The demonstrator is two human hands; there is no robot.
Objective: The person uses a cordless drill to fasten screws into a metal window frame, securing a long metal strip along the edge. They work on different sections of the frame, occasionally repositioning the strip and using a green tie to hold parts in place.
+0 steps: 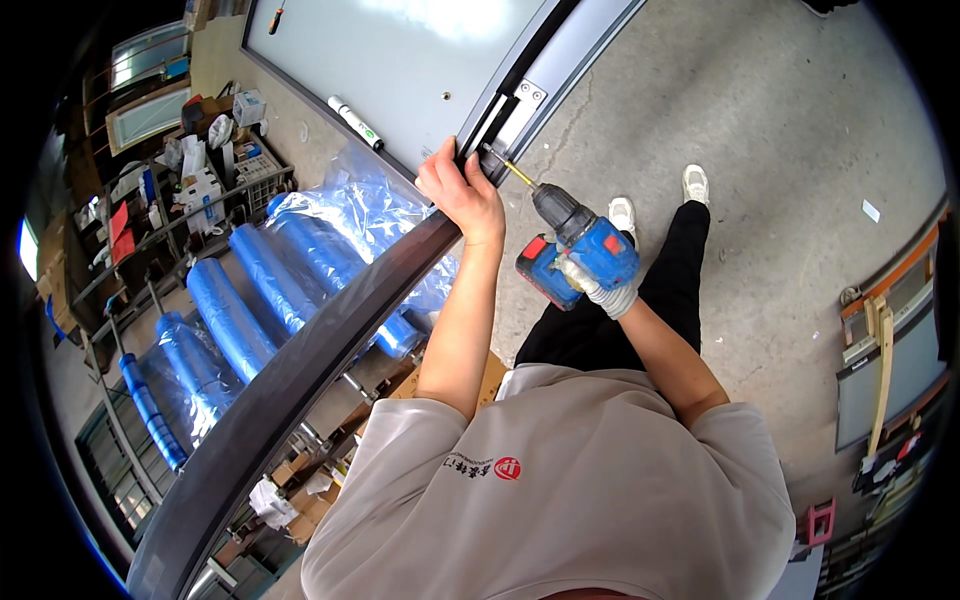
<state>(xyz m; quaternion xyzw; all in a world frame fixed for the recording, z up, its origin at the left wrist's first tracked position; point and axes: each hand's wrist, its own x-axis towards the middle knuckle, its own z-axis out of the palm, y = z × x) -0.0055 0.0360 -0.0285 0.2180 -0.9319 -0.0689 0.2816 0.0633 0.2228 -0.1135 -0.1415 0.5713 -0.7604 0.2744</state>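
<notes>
Left hand (pixel 462 193) fingertips hidden behind the frame (pixel 300 370) edge. Drill (pixel 577 250) grip covered by the gloved right hand (pixel 603 283); bit tip at the bracket (pixel 518 106) too small to tell. Shelf (pixel 150 220) clutter left of frame blurred. Glass panel (pixel 400 50) cut off at top.

The left hand (pixel 462 190) sits on the edge of the door frame (pixel 300 370), which runs from near left to far right. Just right of it, the cordless drill (pixel 575 250) (held in the gloved right hand (pixel 605 290)) points its bit at the hinge bracket (pixel 515 110). Wrapped rolls (pixel 250 310) lie left of the frame, with a sealant tube (pixel 355 122) farther off on the glass panel (pixel 400 60).
</notes>
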